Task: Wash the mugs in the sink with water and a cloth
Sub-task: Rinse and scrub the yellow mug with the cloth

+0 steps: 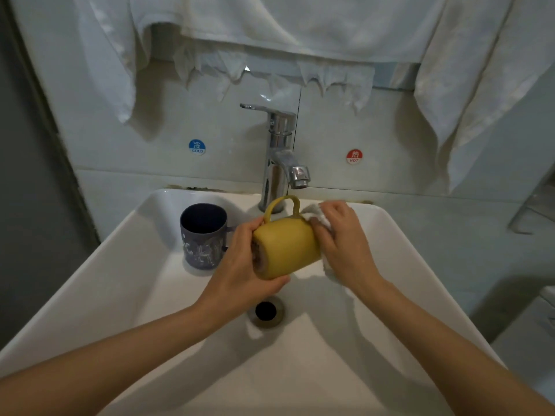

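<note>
A yellow mug [286,247] lies on its side above the white sink [126,283], handle up, base pointing left. My left hand [240,265] grips it around the base end. My right hand [342,235] holds a white cloth [318,216] against the mug's open end; most of the cloth is hidden by the hand and mug. A dark blue patterned mug [202,235] stands upright on the sink's left side, untouched. No water is seen running from the chrome tap [282,157].
The drain [265,310] lies below the yellow mug. White towels [285,31] hang on the tiled wall above the tap. Cold [197,146] and hot [354,156] stickers flank the tap. A metal rack [531,211] stands at the right.
</note>
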`<action>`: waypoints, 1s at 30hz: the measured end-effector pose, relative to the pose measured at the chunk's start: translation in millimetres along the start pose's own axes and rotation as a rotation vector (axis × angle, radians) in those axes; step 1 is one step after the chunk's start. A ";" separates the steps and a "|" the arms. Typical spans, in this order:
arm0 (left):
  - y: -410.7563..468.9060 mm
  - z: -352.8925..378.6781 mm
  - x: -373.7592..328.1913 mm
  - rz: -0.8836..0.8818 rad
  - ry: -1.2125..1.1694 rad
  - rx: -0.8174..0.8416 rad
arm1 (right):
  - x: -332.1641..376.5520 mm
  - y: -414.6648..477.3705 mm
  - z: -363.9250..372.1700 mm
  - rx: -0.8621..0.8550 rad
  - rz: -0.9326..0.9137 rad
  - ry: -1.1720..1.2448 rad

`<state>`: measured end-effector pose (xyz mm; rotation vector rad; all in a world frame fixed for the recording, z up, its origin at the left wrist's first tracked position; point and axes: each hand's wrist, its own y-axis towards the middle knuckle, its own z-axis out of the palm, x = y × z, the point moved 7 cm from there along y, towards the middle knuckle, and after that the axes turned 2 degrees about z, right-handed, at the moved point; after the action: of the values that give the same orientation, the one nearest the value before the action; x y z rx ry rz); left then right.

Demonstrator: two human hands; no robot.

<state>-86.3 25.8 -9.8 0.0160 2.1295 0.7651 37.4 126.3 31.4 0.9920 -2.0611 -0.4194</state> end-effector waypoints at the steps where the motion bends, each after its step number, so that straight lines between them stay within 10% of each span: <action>1: -0.4 -0.2 -0.6 0.002 0.010 0.004 | -4.9 0.7 -0.9 0.004 0.057 0.071; 11: -1.3 10.9 23.3 -0.476 -0.385 0.046 | -5.3 -1.5 2.8 0.034 0.229 0.461; 20: -1.1 -1.8 14.1 -0.312 -0.104 -0.074 | 22.5 -14.5 0.1 -0.215 -0.131 -0.242; 30: -0.5 -11.4 10.8 -0.252 -0.023 -0.105 | 45.6 -31.2 21.0 -0.059 -0.148 0.134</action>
<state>-101.3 22.5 -12.7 -0.2928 2.0184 0.7205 19.6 70.5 23.6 1.1111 -1.8529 -0.4741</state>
